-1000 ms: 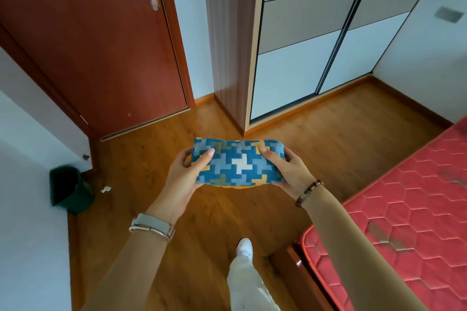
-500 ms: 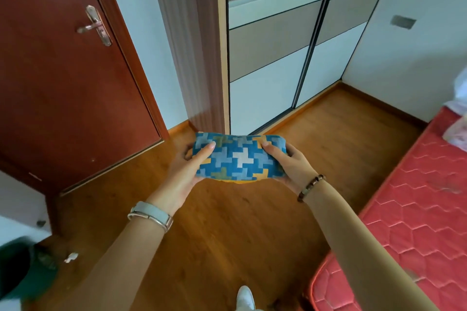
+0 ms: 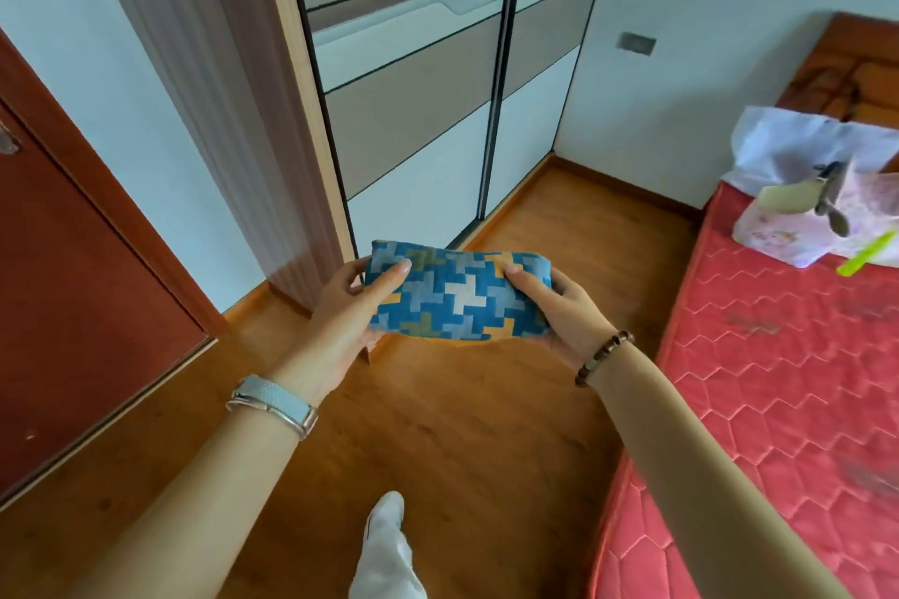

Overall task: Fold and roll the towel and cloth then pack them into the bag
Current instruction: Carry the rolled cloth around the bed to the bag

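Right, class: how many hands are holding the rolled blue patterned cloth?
2. The left hand grips the left end of the rolled cloth, and the right hand grips its right end. Neither is hidden.

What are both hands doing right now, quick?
Left hand: closed, gripping the left end of the rolled blue, white and yellow patterned cloth.
Right hand: closed, gripping the right end of the same roll.
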Demonstrator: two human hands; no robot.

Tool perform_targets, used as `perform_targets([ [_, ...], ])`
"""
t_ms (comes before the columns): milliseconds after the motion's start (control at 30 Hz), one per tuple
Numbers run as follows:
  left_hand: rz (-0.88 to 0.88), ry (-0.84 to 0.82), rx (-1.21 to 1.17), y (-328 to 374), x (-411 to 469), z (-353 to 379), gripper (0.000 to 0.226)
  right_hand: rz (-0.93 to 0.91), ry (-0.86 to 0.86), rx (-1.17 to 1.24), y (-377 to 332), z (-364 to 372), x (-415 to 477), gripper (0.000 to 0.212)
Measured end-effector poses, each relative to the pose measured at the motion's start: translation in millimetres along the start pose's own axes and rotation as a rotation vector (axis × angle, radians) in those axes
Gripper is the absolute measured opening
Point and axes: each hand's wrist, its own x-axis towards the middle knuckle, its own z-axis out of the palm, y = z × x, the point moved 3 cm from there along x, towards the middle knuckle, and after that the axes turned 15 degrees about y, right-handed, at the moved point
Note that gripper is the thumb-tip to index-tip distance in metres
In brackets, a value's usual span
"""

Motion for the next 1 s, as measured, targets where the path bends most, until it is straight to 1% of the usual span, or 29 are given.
perform_targets([
  [200,0.029,-0.100,0.076,40,90,28,0.063,-0.059,0.110,0.067,-39,19,48,0.033],
  [333,0.061,-0.161,0.101,75,145,45,0.057,-0.098,0.175,0.073,-70,36,77,0.055],
  [400,0.062,-0.199,0.113,91,168,54,0.057,-0.108,0.213,0.072,-85,43,90,0.059],
  [467,0.061,-0.244,0.132,103,187,64,0.059,-0.118,0.251,0.093,-97,47,98,0.047],
  [533,0.058,-0.296,0.151,111,204,74,0.054,-0.125,0.296,0.126,-104,48,106,0.034],
  [567,0.054,-0.320,0.155,115,211,79,0.052,-0.125,0.318,0.141,-107,48,109,0.036],
  [700,0.047,-0.407,0.179,122,235,105,0.050,-0.131,0.379,0.182,-116,43,120,0.061],
  [767,0.025,-0.444,0.171,121,245,119,0.049,-0.138,0.399,0.200,-121,37,125,0.061],
  [867,0.003,-0.481,0.193,118,258,142,0.061,-0.138,0.437,0.243,-126,24,134,0.050],
  [933,-0.004,-0.498,0.207,116,265,157,0.065,-0.135,0.469,0.250,-129,14,141,0.050],
  [1000,-0.020,-0.524,0.210,112,272,173,0.064,-0.138,0.489,0.253,-132,4,149,0.052],
])
